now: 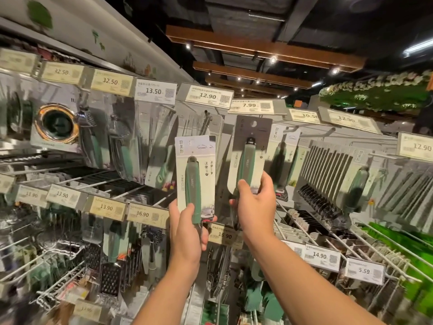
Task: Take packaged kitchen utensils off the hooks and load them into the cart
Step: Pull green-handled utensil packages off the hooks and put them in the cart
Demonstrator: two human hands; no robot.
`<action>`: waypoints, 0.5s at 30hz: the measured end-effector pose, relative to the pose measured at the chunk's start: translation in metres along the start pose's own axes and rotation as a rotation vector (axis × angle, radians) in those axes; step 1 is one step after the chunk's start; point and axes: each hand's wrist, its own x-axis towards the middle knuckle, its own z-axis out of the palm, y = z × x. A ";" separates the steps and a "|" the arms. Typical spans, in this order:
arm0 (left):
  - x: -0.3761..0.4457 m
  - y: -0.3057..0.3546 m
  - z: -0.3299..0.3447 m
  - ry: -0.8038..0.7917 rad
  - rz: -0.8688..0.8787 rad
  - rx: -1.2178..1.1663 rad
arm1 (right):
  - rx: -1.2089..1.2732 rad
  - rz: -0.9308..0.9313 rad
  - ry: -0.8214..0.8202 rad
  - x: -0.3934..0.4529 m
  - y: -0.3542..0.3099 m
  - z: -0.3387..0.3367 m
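Both hands grip carded utensils — left hand (187, 227), right hand (254, 205) — apart, before crowded hooks (328, 245).

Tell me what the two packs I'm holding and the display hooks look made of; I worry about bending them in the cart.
Left pack: stiff printed card, matte, flat with crisp edges; handle looks like green rubbery plastic.
Right pack: grey and white card, likewise matte and flat, with a punched hang hole.
Display hooks: thin white rods, probably coated metal wire.
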 end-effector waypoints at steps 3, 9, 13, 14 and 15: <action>0.000 0.000 -0.002 0.008 -0.006 0.020 | 0.018 -0.030 0.017 0.005 0.004 -0.003; 0.000 -0.001 -0.003 0.016 -0.002 0.021 | -0.058 -0.088 0.010 0.007 0.003 -0.003; 0.000 -0.001 -0.001 -0.009 -0.008 0.019 | -0.117 -0.060 0.013 0.019 0.003 -0.002; 0.000 -0.001 -0.001 -0.013 -0.008 0.019 | -0.156 -0.081 0.010 0.024 0.003 0.001; 0.001 0.000 0.000 -0.020 -0.009 0.022 | -0.207 -0.101 0.012 0.029 0.004 0.004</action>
